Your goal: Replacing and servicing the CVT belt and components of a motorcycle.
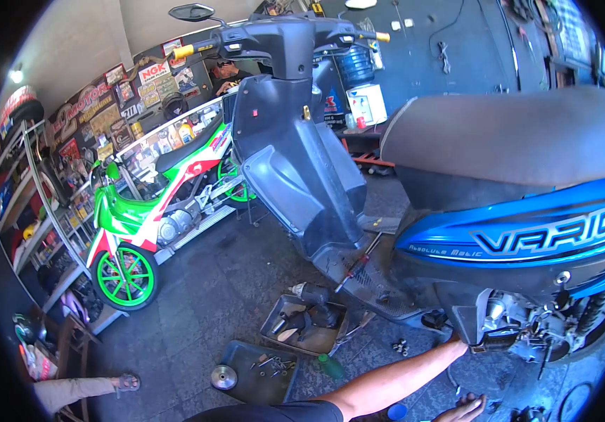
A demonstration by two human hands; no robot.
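My left forearm [404,371] reaches to the underside of a blue and black scooter [513,232]. The left hand goes in behind the lower body panel beside the engine [506,313], so its fingers are hidden. Low in the picture, my right hand [465,408] is held palm up near the floor. Its fingers are stretched out, with nothing visible in them. A screwdriver [353,273] with a red handle leans on the scooter's footboard.
A grey tray [228,366] holds small metal parts and a round metal piece [223,378]. Behind it sits a second tray [268,325] of dark parts. A green bottle [330,366] and several small parts [401,347] lie nearby. A green motorcycle [128,211] and another person's foot [128,382] are at left.
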